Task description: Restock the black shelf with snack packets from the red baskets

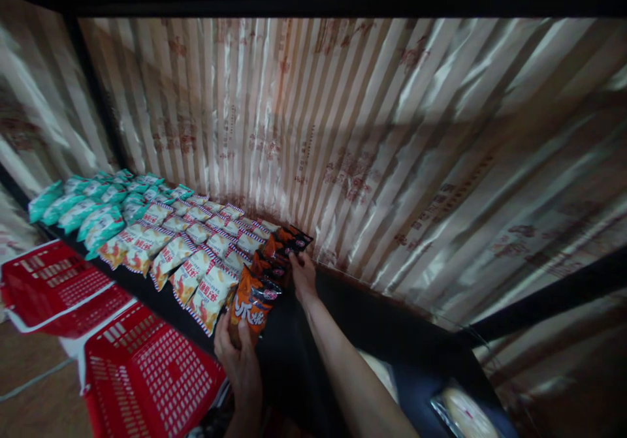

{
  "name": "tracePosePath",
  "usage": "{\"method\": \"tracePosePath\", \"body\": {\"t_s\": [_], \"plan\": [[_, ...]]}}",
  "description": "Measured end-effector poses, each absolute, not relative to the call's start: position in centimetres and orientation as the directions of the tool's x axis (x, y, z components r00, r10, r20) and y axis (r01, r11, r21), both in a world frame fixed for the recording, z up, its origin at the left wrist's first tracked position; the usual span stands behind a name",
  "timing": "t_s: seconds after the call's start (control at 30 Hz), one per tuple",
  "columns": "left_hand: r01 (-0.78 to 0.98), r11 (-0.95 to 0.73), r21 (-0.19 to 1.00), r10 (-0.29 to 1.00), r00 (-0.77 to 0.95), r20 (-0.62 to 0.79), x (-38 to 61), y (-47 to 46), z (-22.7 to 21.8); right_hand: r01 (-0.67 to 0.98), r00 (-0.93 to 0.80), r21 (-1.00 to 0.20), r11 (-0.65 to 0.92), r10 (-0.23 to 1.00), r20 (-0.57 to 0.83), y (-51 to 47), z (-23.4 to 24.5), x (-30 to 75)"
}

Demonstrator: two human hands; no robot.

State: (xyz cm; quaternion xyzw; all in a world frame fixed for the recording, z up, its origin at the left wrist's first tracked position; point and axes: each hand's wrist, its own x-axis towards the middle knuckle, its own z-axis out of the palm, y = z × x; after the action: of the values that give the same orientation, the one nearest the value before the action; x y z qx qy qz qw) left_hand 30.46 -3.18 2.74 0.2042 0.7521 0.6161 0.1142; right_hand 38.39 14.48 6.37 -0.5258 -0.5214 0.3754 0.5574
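Orange bags (271, 250) run shelf (365, 304) front edge to back edge, left hand (240, 356) pinching front bag (255, 301), right hand (302, 273) at rear ones, grip unclear.

Snack bags (198, 269) on shelf (347, 311); sheeting (294, 118) behind; baskets (169, 369) before shelf.

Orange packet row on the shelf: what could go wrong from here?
1. The front orange packet sits near the front of the black shelf; if the left hand slips, it might tip off.
2. White packets lie close beside it, so a sideways push could disturb them.
3. The right hand is at the back orange packets; a bump may misalign them.
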Motion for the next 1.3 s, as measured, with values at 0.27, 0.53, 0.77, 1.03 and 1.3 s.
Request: {"method": "tracePosePath", "body": {"t_s": [0.27, 0.53, 0.77, 1.03, 1.3], "plan": [[0.157, 0.152, 0.976, 0.429, -0.900, 0.078, 30.8, -2.9, 3.1, 0.123, 0.220, -0.979, 0.163, 0.957, 0.187, 14.5, 5.9, 38.6], [0.174, 0.146, 0.974, 0.420, -0.902, 0.098, 30.9, -2.9, 3.2, 0.050, 0.101, -0.996, 0.072, 0.992, 0.076, 10.4, 6.3, 39.0], [0.182, 0.132, 0.974, 0.425, -0.899, 0.110, 30.8, -2.9, 2.9, 0.089, -0.042, -0.990, 0.107, 0.994, 0.103, 9.4, 7.4, 38.1], [0.192, 0.098, 0.977, 0.427, -0.894, 0.133, 30.8, -2.6, 2.3, 0.213, 0.054, -0.950, 0.228, 0.968, 0.244, 9.9, 7.1, 38.1], [0.196, 0.109, 0.974, 0.420, -0.898, 0.134, 30.9, -2.6, 2.3, 0.179, 0.127, -0.978, 0.106, 0.983, 0.130, 6.5, 6.8, 38.9]]}}
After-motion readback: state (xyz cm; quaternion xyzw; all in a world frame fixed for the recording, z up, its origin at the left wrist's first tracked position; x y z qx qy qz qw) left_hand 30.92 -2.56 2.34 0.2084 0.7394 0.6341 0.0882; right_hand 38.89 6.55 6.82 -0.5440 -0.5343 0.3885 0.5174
